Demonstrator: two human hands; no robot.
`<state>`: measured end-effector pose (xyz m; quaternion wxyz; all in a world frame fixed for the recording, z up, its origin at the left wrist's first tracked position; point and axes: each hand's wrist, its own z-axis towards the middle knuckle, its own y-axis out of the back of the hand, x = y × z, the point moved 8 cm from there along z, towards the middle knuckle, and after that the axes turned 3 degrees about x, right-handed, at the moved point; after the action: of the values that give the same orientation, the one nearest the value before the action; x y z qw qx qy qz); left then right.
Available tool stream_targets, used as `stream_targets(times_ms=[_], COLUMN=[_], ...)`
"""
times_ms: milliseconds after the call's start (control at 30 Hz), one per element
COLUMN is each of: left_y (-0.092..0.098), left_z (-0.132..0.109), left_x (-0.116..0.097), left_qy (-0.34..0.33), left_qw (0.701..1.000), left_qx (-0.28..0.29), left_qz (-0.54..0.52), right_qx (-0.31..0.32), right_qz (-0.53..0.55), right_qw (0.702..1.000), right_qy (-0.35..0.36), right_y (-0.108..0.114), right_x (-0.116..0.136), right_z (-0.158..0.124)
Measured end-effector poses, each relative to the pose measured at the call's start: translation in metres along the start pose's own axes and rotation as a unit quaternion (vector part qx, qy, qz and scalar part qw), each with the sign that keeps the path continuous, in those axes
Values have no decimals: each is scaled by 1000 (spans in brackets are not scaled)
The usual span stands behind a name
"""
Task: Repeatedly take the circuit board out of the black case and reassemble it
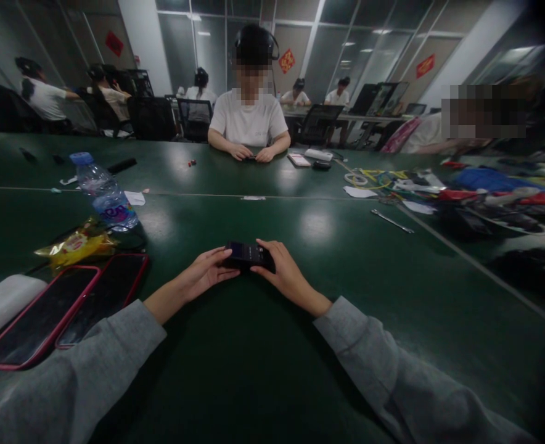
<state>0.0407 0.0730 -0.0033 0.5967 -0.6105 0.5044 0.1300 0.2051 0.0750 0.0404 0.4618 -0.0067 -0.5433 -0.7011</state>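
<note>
A small black box-shaped device (247,254) rests on the dark green table (263,345) in front of me. My left hand (208,270) grips its left end, fingers curled against the side. My right hand (285,274) holds its right end, fingers wrapped over the top edge. Both arms wear grey sleeves. What the palms cover of the device is hidden.
Two phones in red cases (64,311), a white box (2,302), a yellow snack bag (76,245) and a water bottle (106,196) lie at my left. A wrench (391,221) and cluttered tools (476,197) are at the right. A person (248,117) sits opposite.
</note>
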Motion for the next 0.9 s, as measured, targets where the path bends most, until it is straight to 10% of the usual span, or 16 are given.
stream_targets(times_ms=[900], left_y=[-1], left_z=[-2], left_x=[-1], left_qy=[4], left_qw=[1000], left_qx=[17], left_qz=[2], right_qx=[17], right_qz=[42], right_qw=[999], right_qy=[-14], right_y=[0], right_x=[2], right_z=[0])
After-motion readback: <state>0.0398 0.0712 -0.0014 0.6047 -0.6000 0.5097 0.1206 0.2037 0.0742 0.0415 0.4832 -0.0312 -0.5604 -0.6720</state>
